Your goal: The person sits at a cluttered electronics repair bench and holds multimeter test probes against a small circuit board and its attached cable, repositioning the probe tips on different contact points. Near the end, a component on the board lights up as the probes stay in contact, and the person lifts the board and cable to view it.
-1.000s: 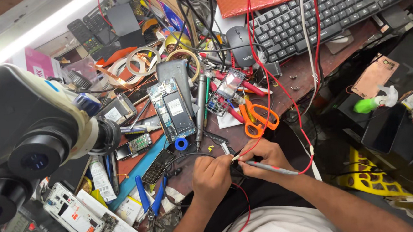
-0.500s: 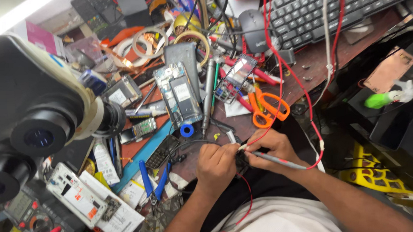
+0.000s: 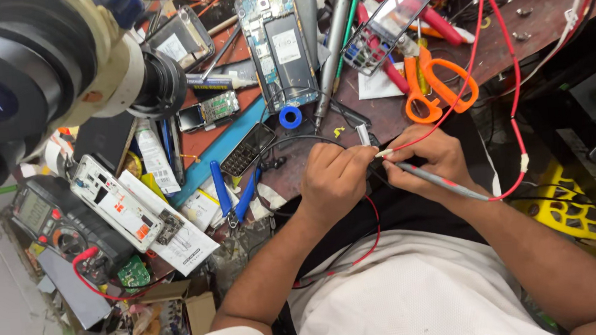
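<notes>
microscope (image 3: 37, 73) cropped at top-left, left hand (image 3: 333, 179) hiding its held part

Beside the orange-handled scissors (image 3: 437, 83), a red wire (image 3: 507, 86) loops over the reddish-brown desk (image 3: 544, 28). Left of the scissors lie a blue ring (image 3: 290, 116), blue-handled pliers (image 3: 234, 195) and a grey probe (image 3: 444, 181).

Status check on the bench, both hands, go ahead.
Left hand closed around a small dark part at the bench edge. Right hand holds grey probe, tip at the part. Red lead loops beside right hand.
</notes>
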Motion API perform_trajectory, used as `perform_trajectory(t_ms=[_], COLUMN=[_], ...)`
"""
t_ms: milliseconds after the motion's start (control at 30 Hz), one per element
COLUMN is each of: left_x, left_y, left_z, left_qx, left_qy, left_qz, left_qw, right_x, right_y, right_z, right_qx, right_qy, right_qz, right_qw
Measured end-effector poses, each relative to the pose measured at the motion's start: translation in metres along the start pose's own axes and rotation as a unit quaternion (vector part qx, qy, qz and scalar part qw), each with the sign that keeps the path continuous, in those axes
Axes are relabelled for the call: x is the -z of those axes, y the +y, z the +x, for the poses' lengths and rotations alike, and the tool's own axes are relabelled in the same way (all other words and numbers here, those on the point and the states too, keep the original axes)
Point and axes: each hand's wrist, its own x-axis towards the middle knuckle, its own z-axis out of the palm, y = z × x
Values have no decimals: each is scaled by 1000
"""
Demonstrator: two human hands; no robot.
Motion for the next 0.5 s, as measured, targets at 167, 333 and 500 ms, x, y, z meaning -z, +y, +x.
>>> perform_trajectory(t_ms=[167, 333, 500], left_x=[0, 1, 1], left_y=[0, 0, 0], left_z=[1, 1, 0], left_qx=[0, 0, 0], left_qy=[0, -1, 0], left_qz=[-5, -5, -4], left_qw=[1000, 1000, 1000], right_x=[1, 0, 0], right_y=[-2, -2, -3], right_z=[2, 2, 2], right_qx=[8, 11, 7], right_qy=[-4, -8, -5], right_qz=[-27, -26, -37], right_qw=[1000, 1000, 999])
